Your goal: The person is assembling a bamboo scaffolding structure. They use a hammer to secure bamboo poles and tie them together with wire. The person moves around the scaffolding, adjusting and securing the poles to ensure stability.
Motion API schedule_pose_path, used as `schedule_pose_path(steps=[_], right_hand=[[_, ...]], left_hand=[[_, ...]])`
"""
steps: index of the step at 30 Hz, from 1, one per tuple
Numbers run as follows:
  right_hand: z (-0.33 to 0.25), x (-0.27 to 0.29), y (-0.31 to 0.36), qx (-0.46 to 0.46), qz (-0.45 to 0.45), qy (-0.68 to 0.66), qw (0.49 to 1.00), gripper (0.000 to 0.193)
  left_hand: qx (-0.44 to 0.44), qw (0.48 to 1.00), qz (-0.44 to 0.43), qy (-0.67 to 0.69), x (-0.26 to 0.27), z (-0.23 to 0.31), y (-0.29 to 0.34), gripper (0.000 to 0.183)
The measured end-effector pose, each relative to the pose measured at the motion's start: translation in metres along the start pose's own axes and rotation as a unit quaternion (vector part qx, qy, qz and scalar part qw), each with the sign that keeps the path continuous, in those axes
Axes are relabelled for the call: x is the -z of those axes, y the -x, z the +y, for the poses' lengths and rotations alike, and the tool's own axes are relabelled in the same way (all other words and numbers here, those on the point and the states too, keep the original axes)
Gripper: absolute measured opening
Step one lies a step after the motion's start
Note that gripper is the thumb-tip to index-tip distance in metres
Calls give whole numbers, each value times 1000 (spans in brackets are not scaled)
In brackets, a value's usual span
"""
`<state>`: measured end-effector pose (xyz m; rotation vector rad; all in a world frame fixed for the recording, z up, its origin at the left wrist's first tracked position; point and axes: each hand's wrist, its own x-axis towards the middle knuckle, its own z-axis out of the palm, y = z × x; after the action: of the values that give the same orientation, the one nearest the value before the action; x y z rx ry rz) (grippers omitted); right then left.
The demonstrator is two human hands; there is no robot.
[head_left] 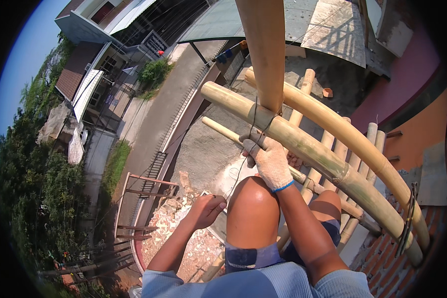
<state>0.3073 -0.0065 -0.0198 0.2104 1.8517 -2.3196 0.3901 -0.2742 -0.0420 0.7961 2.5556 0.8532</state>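
L grip (206,212), a bare hand, is closed on the thin dark wire (255,116), which goes up to R grip (270,161), in white knitted glove w/ grey fingers; this one pinches same wire. Just above R grip, the wire passes around the thick green-yellow slanting bamboo pole (318,144), at foot of the thick pale-yellow upright bamboo pole (263,54). Bare knee (253,198) is betw. both grips.

Green trees (35,193) stand left of the road (151,131)

Partly seen items
Dark cord (255,115): length inside left hand (206,211) hidden. Upright bamboo pole (262,49): top cut off by upper edge.
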Motion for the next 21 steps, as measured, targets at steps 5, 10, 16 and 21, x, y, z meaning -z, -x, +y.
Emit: schedule_pose_path(steps=[5,10,16,21], right_hand=[[7,1,2,-2,-52,-252,966,28],[22,6,1,19,-78,-350,933,30],[19,3,3,60,-18,-289,955,33],[7,1,2,63,69,47,994,43]], left_hand=[[60,991,48,-113,-24,-18,-37,26],[48,985,24,-166,-36,-37,-80,23],[47,997,35,-54,-33,-61,-110,21],[43,995,53,-73,-31,-74,-121,20]])
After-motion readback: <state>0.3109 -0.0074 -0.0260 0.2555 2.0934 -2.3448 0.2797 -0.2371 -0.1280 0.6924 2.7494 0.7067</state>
